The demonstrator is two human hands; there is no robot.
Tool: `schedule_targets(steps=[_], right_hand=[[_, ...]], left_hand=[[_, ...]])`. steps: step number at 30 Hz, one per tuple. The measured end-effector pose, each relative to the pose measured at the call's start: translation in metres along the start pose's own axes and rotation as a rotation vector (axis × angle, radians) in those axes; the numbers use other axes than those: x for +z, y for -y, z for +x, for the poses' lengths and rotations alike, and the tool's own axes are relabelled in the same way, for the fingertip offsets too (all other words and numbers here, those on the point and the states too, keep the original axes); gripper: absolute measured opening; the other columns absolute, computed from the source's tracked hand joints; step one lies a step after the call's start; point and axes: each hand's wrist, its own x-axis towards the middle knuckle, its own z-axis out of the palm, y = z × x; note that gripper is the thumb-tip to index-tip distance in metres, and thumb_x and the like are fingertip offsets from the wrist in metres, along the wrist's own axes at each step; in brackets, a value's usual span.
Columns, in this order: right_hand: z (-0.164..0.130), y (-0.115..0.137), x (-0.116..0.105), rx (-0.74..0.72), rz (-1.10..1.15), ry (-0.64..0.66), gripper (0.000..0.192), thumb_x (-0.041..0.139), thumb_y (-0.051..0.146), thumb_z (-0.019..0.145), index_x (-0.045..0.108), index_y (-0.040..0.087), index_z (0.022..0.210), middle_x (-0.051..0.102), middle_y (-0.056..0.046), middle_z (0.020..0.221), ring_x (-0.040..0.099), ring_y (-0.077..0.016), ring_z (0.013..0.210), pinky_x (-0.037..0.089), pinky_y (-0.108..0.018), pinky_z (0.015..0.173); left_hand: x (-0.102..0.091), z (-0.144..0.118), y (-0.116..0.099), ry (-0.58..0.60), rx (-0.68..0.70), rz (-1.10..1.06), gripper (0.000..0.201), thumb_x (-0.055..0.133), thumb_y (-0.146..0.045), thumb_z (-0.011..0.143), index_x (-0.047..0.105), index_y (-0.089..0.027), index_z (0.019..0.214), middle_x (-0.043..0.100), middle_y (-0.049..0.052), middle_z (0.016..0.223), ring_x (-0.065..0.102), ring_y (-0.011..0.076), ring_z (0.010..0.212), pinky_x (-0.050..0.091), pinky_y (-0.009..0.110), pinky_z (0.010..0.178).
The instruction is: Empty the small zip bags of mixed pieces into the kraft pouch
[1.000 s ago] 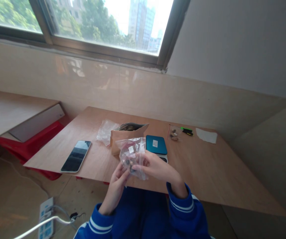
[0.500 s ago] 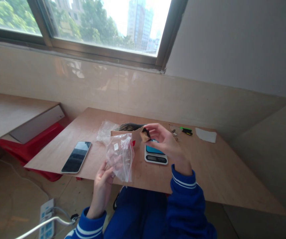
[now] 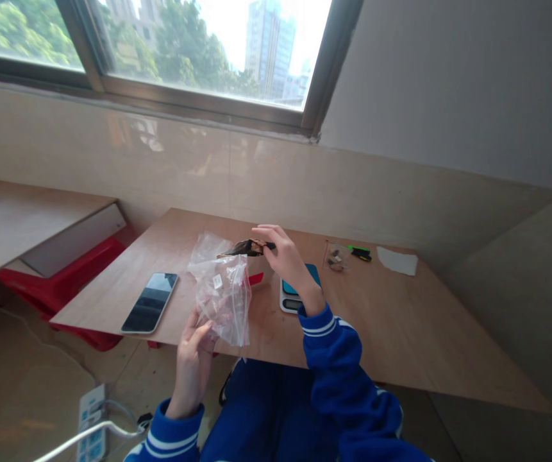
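My left hand [image 3: 195, 343] is closed on a clear zip bag [image 3: 222, 314] with a small white label, held up over the table's front edge. My right hand [image 3: 283, 256] is at the mouth of a brown paper pouch [image 3: 240, 248], its thumb and fingers around a small brown-and-black piece [image 3: 259, 246]. What the piece is I cannot make out. The pouch has a dark, shiny inside and a red mark on its front; the zip bag partly hides it. Beneath my right wrist is a kitchen scale [image 3: 289, 303] with a blue top, partly covered by the hand.
Another clear plastic bag [image 3: 203, 247] lies beside the pouch. A phone [image 3: 150, 303] rests on the left. Toward the back right are a small bag of brown pieces [image 3: 336, 258], a black-and-green cutter [image 3: 361, 254] and white paper [image 3: 397, 261]. A power strip [image 3: 92, 423] is on the floor.
My right hand has moved left and slightly up, from above the scale to the pouch's mouth, with the brown-and-black piece. My left hand and the zip bag have shifted slightly left.
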Motion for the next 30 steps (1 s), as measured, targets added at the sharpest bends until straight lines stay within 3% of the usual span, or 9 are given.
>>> schedule_targets(steps=[5, 8, 12, 16, 19, 23, 26, 28, 30], right_hand=[[0.007, -0.005, -0.005, 0.029, -0.108, 0.037, 0.023, 0.054, 0.007, 0.087, 0.072, 0.021, 0.092, 0.066, -0.004, 0.090, 0.059, -0.0191, 0.093, 0.049, -0.035, 0.086], [0.007, -0.003, -0.008, 0.007, -0.115, 0.132, 0.034, 0.046, 0.005, 0.091, 0.072, 0.022, 0.102, 0.067, -0.005, 0.096, 0.059, -0.0184, 0.093, 0.047, -0.037, 0.087], [0.001, 0.020, -0.010, 0.017, 0.008, 0.061, 0.035, 0.041, 0.009, 0.095, 0.067, 0.023, 0.114, 0.066, -0.006, 0.108, 0.059, -0.0174, 0.102, 0.046, -0.037, 0.092], [-0.011, 0.048, -0.011, 0.149, 0.198, 0.147, 0.028, 0.051, 0.033, 0.095, 0.062, 0.021, 0.118, 0.068, -0.004, 0.101, 0.063, -0.0138, 0.082, 0.051, -0.027, 0.072], [-0.017, 0.053, -0.010, 0.237, 0.262, 0.151, 0.023, 0.060, 0.036, 0.089, 0.066, 0.022, 0.106, 0.066, 0.000, 0.085, 0.059, -0.0114, 0.066, 0.050, -0.025, 0.061], [-0.017, 0.041, -0.008, 0.331, 0.490, -0.056, 0.020, 0.068, 0.035, 0.082, 0.066, 0.022, 0.097, 0.062, 0.002, 0.077, 0.056, -0.0107, 0.062, 0.048, -0.023, 0.057], [-0.019, 0.022, -0.014, 0.341, 0.584, -0.056, 0.030, 0.068, 0.042, 0.081, 0.065, 0.023, 0.104, 0.066, 0.000, 0.081, 0.060, -0.0124, 0.066, 0.050, -0.024, 0.059], [-0.025, -0.004, -0.023, 0.359, 0.512, -0.133, 0.034, 0.055, 0.048, 0.089, 0.063, 0.022, 0.109, 0.069, -0.003, 0.090, 0.063, -0.0140, 0.071, 0.052, -0.026, 0.063], [-0.033, -0.044, -0.035, 0.441, 0.253, -0.294, 0.040, 0.039, 0.049, 0.095, 0.062, 0.020, 0.109, 0.069, -0.007, 0.096, 0.065, -0.0154, 0.077, 0.053, -0.029, 0.069]], left_hand=[[0.003, -0.002, 0.001, 0.033, -0.020, -0.006, 0.052, 0.068, -0.022, 0.076, 0.060, -0.021, 0.127, 0.067, 0.012, 0.124, 0.068, 0.0251, 0.102, 0.056, 0.034, 0.087], [0.003, -0.003, 0.001, 0.050, -0.028, -0.010, 0.052, 0.068, -0.022, 0.077, 0.059, -0.022, 0.128, 0.066, 0.011, 0.125, 0.068, 0.0251, 0.103, 0.056, 0.034, 0.087], [0.002, -0.003, 0.001, 0.080, -0.043, -0.008, 0.053, 0.068, -0.023, 0.078, 0.058, -0.023, 0.129, 0.066, 0.011, 0.125, 0.067, 0.0269, 0.106, 0.055, 0.037, 0.089], [0.003, -0.003, 0.003, 0.092, -0.059, -0.004, 0.054, 0.069, -0.024, 0.077, 0.058, -0.023, 0.130, 0.068, 0.011, 0.123, 0.066, 0.0285, 0.109, 0.053, 0.037, 0.091], [0.006, -0.005, 0.002, 0.126, -0.067, 0.041, 0.059, 0.071, -0.025, 0.076, 0.056, -0.023, 0.133, 0.069, 0.011, 0.121, 0.067, 0.0274, 0.106, 0.054, 0.036, 0.090], [0.007, -0.006, -0.011, 0.171, -0.068, 0.173, 0.060, 0.072, -0.028, 0.076, 0.055, -0.020, 0.133, 0.070, 0.013, 0.118, 0.071, 0.0226, 0.090, 0.057, 0.028, 0.072], [0.004, -0.002, -0.030, 0.156, 0.002, 0.265, 0.060, 0.071, -0.028, 0.076, 0.055, -0.019, 0.133, 0.070, 0.014, 0.117, 0.071, 0.0194, 0.082, 0.056, 0.023, 0.060], [0.000, 0.006, -0.045, 0.100, 0.100, 0.282, 0.057, 0.070, -0.027, 0.077, 0.056, -0.019, 0.132, 0.071, 0.012, 0.115, 0.070, 0.0177, 0.079, 0.055, 0.021, 0.056], [-0.003, 0.021, -0.059, 0.026, 0.227, 0.265, 0.053, 0.067, -0.025, 0.077, 0.058, -0.020, 0.129, 0.071, 0.010, 0.113, 0.069, 0.0156, 0.076, 0.054, 0.019, 0.055]])
